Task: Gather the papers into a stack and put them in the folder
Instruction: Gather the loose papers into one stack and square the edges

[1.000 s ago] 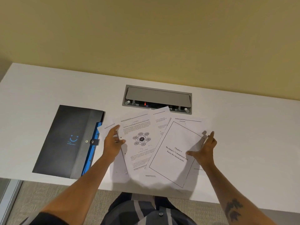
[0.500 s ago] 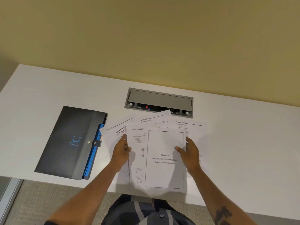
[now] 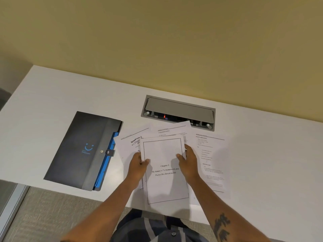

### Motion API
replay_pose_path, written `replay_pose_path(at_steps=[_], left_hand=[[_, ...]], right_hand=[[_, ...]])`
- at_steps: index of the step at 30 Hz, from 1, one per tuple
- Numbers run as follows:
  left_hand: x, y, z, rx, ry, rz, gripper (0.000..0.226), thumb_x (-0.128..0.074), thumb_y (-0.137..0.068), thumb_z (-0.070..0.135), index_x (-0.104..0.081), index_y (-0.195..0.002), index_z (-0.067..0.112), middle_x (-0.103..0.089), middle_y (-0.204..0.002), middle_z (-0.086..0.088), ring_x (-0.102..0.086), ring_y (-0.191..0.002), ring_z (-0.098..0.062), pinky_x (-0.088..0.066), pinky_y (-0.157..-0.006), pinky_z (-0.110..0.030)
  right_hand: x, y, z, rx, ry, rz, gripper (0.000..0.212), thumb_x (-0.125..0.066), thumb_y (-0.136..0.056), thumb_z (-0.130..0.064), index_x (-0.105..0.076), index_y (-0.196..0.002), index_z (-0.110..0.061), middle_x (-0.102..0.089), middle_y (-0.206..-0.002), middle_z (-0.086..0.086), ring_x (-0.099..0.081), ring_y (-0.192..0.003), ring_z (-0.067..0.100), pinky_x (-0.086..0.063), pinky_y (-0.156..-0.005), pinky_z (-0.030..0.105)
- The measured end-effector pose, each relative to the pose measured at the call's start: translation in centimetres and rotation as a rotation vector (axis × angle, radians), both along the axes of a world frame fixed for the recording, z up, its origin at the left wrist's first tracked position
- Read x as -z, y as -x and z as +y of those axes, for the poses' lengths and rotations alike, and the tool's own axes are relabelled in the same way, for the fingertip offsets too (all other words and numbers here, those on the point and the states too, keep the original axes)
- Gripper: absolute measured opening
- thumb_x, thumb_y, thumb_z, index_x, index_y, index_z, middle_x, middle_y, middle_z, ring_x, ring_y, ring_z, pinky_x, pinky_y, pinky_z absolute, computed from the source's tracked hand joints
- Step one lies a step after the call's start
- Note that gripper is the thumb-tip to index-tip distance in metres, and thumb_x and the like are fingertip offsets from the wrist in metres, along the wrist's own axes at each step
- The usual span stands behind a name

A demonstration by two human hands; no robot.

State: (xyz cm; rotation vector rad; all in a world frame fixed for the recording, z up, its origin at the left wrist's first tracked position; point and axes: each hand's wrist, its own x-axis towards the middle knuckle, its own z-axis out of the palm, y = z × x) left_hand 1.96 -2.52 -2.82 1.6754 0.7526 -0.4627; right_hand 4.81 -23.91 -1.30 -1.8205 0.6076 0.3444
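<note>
A small stack of papers (image 3: 164, 151), topped by a framed "Chapter 3" title page, is held over the white table's front edge. My left hand (image 3: 139, 165) grips its left side and my right hand (image 3: 187, 161) grips its right side, thumbs on top. One printed sheet (image 3: 212, 163) lies loose to the right. Two more sheets (image 3: 129, 142) stick out from under the stack at the left and top. The black folder (image 3: 78, 149) with a blue smile logo lies shut at the left, its blue inner pockets showing along its right edge.
A grey cable box (image 3: 178, 110) is set into the white table (image 3: 271, 163) just behind the papers, with one sheet's corner over its front edge. A yellow wall stands behind. Carpet and my lap are below the table's front edge.
Both hands moved inward and closed on the sides of the title page and the sheets under it. The spread papers have drawn together; the right sheet stayed where it was.
</note>
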Motion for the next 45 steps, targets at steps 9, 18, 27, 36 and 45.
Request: replay_pose_path(at_steps=[9,18,27,36,45], left_hand=[[0.4,1.3,1.0,-0.084,-0.034,0.009,0.032,-0.065,-0.098,0.004,-0.05,-0.125,0.014,-0.063,-0.119,-0.003,-0.062,-0.108,-0.024,-0.05,-0.088,-0.028],[1.2,2.2,2.4,-0.097,-0.112,0.033,0.036,-0.064,-0.098,0.004,-0.049,-0.129,0.014,-0.063,-0.135,-0.011,-0.06,-0.125,-0.035,-0.052,-0.105,-0.046],[0.4,2.8,2.0,-0.132,-0.119,0.024,0.033,-0.065,-0.099,0.006,-0.049,-0.124,0.022,-0.065,-0.132,-0.008,-0.063,-0.108,-0.026,-0.054,-0.081,-0.031],[-0.5,3.0,2.1,-0.119,-0.137,0.033,0.033,-0.064,-0.1,0.011,-0.047,-0.125,0.023,-0.065,-0.129,-0.009,-0.066,-0.101,-0.029,-0.056,-0.067,-0.03],[-1.7,2.7,2.8,-0.111,-0.066,0.002,0.042,-0.063,-0.1,0.012,-0.047,-0.138,0.021,-0.062,-0.136,-0.005,-0.062,-0.115,-0.028,-0.055,-0.094,-0.042]], right_hand=[[-1.0,-0.6,-3.2,-0.127,0.137,-0.052,0.04,-0.064,-0.104,-0.019,-0.059,-0.143,-0.016,-0.071,-0.119,0.001,-0.069,-0.101,0.017,-0.059,-0.094,0.033],[-2.3,-4.2,-16.2,-0.547,0.702,0.109,0.126,-0.099,-0.067,-0.033,-0.022,-0.164,-0.007,-0.026,-0.17,0.014,-0.028,-0.156,0.039,-0.038,-0.12,0.057],[-1.2,-3.5,-18.7,-0.786,0.895,0.169,0.141,-0.093,-0.069,-0.053,0.0,-0.167,-0.013,-0.018,-0.173,0.008,-0.018,-0.159,0.037,-0.028,-0.123,0.063],[-0.8,1.3,-17.5,-0.233,0.569,0.126,0.104,-0.091,-0.076,-0.013,-0.031,-0.161,-0.018,-0.062,-0.138,0.018,-0.06,-0.126,0.044,-0.053,-0.101,0.05],[-3.3,2.4,-22.0,0.135,0.652,-0.029,0.021,-0.079,-0.091,-0.022,-0.074,-0.101,-0.004,-0.074,-0.102,0.02,-0.07,-0.098,0.043,-0.045,-0.076,0.036]])
